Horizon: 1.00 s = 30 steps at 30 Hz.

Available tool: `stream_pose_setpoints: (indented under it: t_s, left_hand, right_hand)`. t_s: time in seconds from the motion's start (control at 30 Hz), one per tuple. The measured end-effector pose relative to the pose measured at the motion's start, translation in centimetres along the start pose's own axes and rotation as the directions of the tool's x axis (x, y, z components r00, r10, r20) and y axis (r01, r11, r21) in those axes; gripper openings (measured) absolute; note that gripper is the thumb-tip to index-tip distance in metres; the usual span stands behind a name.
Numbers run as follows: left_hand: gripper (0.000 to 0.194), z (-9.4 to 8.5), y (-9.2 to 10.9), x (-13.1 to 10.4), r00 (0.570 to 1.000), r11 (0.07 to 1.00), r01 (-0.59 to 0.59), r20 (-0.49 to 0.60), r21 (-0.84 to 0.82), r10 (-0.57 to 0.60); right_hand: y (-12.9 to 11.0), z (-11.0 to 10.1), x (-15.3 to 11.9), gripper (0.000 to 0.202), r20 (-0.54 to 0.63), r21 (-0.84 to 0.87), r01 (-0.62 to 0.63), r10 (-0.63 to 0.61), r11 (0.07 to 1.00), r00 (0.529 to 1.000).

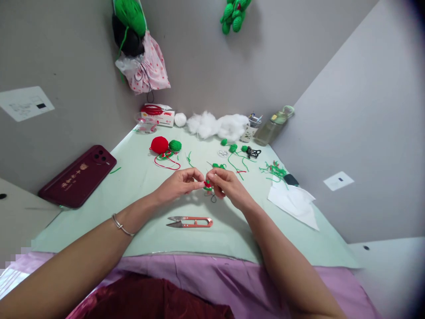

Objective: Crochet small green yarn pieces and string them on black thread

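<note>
A small red and green crocheted piece (207, 185) is held above the middle of the table, between my two hands. My left hand (184, 182) pinches its left side with thumb and fingertips. On the other side, my right hand (223, 180) has its fingers closed on the piece's right edge. A thin dark loop (213, 198) shows just under the piece. Orange-handled thread snips (192, 222) lie on the table below my hands, blades to the left. Green crocheted bits (218, 166) rest just behind my right hand.
Red yarn ball (160, 145) and green yarn ball (175, 145) sit back left. White stuffing (217, 126), a pen cup (250, 129) and a bottle (272, 127) line the back. A phone (78, 176) lies left; green scraps (275, 169) and white cloth (294, 204) lie right.
</note>
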<state>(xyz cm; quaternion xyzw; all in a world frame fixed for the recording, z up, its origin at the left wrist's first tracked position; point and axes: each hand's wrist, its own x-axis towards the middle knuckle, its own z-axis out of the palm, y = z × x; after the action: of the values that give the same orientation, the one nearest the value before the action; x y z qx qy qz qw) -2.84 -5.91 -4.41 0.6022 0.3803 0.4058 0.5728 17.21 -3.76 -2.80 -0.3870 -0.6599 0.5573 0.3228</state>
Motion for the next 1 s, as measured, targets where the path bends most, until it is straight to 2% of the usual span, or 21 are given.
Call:
stream_pose_setpoints:
  t_s: [0.07, 0.17, 0.2, 0.27, 0.33, 0.37, 0.4, 0.47, 0.53, 0.6, 0.7, 0.83, 1.0]
  left_hand:
    - [0.019, -0.2, -0.3, 0.1, 0.999, 0.998, -0.006, -0.032, 0.054, 0.008]
    - [0.019, -0.4, -0.8, 0.4, 0.990, 0.995, 0.001, -0.142, 0.096, 0.013]
    - [0.019, -0.4, -1.0, 0.5, 0.984, 0.996, 0.004, -0.180, 0.087, 0.012]
    - [0.019, -0.4, -1.2, 0.7, 0.973, 0.999, -0.002, -0.232, 0.038, 0.010]
    - [0.018, -0.4, -1.2, 0.8, 0.970, 1.000, -0.017, -0.242, -0.026, 0.010]
    - [0.018, -0.4, -1.2, 0.8, 0.971, 0.998, -0.026, -0.239, -0.055, 0.013]
    - [0.018, -0.4, -1.2, 0.8, 0.972, 0.996, -0.035, -0.234, -0.082, 0.015]
    - [0.018, -0.5, -1.2, 0.8, 0.973, 0.991, -0.054, -0.230, -0.126, 0.023]
    - [0.019, -0.5, -1.2, 0.8, 0.971, 0.985, -0.069, -0.237, -0.158, 0.030]
    - [0.020, -0.6, -1.3, 0.8, 0.971, 0.980, -0.076, -0.237, -0.183, 0.032]
    - [0.024, -0.6, -1.6, 0.8, 0.972, 0.972, -0.084, -0.235, -0.220, 0.031]
    - [0.033, -0.6, -1.7, 0.8, 0.971, 0.963, -0.063, -0.238, -0.261, -0.001]
    - [0.030, -0.6, -1.6, 0.8, 0.972, 0.964, -0.048, -0.233, -0.261, -0.014]
  right_hand:
    - [-0.2, -0.6, 0.0, 0.032, -0.053, 0.018, 0.034, -0.033, 0.999, 0.998]
    - [-0.8, -2.0, -0.4, 0.028, -0.134, 0.075, 0.110, -0.099, 0.991, 0.986]
    - [-1.0, -2.3, -0.6, 0.028, -0.116, 0.084, 0.118, -0.108, 0.989, 0.987]
    - [-1.6, -2.8, -1.1, 0.028, -0.010, 0.061, 0.096, -0.095, 0.994, 0.995]
    - [-2.0, -2.9, -1.5, 0.029, 0.093, -0.047, 0.075, -0.070, 0.996, 0.993]
    - [-2.1, -2.9, -1.5, 0.029, 0.100, -0.131, 0.091, -0.078, 0.987, 0.992]
    - [-2.1, -2.7, -1.5, 0.029, 0.064, -0.226, 0.119, -0.107, 0.967, 0.992]
    - [-1.7, -2.5, -1.2, 0.027, -0.108, -0.385, 0.136, -0.191, 0.913, 0.976]
    - [-1.2, -2.2, -0.8, 0.028, -0.269, -0.446, 0.091, -0.230, 0.891, 0.935]
    - [-0.7, -1.8, -0.6, 0.030, -0.331, -0.450, 0.060, -0.229, 0.891, 0.915]
    - [-0.4, -1.1, -0.8, 0.032, -0.256, -0.560, 0.110, -0.297, 0.821, 0.920]
    - [-0.5, 0.2, -1.4, 0.029, -0.122, -0.768, 0.167, -0.397, 0.618, 0.910]
    - [-0.3, 1.0, -1.5, 0.026, -0.014, -0.863, 0.193, -0.404, 0.467, 0.915]
